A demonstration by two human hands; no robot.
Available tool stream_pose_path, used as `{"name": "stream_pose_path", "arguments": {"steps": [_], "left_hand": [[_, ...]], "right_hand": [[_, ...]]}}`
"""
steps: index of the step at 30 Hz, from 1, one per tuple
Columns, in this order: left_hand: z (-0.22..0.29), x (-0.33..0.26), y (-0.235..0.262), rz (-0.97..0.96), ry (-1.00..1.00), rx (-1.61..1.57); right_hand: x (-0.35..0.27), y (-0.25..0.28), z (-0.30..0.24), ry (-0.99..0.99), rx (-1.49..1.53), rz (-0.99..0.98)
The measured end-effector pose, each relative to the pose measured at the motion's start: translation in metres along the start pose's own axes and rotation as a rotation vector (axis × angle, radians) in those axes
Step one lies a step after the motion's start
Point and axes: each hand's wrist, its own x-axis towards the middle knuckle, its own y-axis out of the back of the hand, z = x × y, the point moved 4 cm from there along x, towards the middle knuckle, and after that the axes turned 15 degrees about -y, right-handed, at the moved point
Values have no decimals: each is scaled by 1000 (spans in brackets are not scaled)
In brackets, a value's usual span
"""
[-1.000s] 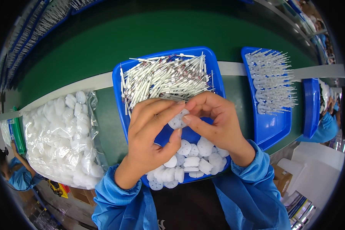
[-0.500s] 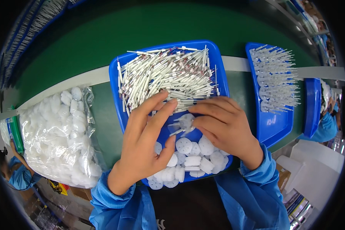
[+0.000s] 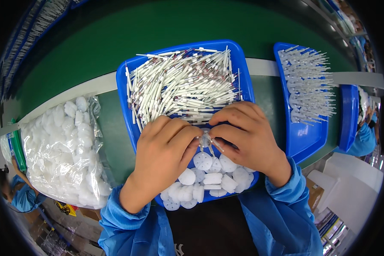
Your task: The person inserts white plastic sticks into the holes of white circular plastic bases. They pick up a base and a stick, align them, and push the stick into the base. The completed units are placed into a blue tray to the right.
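Observation:
A blue tray [image 3: 124,112] in front of me holds a heap of thin white rods [image 3: 181,87] at its far half and several white round discs [image 3: 211,181] at its near end. My left hand [image 3: 164,158] and my right hand [image 3: 245,134] meet over the middle of the tray. Between their fingertips they pinch a small white disc with rods sticking out of it [image 3: 206,139]. Both hands have their fingers curled around this piece.
A clear plastic bag full of white discs [image 3: 64,149] lies at the left. A second blue tray [image 3: 305,141] with rows of rod-fitted pieces [image 3: 309,85] stands at the right, a third blue tray [image 3: 349,113] beyond it. Other people in blue sleeves [image 3: 362,138] work at either side.
My hands have drawn closer together over the tray; the left hand's fingers, spread half a second ago, now curl in and pinch the disc piece with the right hand.

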Motion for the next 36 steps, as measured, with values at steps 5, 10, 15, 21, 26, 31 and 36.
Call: {"name": "stream_pose_path", "arguments": {"steps": [5,10,15,21,26,31,36], "left_hand": [[0,1,-3,14,-7,25],[0,-2,-1,33,-8,37],[6,-9,-1,65,13,-14],[8,-14,5,-14,39,-12],[6,-2,-3,6,13,33],[6,-3,-4,-25,65,28],[7,-3,-3,-57,115,42]], "right_hand": [[1,-2,-7,-31,-107,6],[-2,5,-9,-64,-125,31],[-11,11,-2,-97,-50,3],[-10,-2,-4,-46,-60,5],[-10,-2,-3,-39,-32,-11],[-13,-8,-4,-25,-60,24],[-20,-12,-9,2,-156,108]]}}
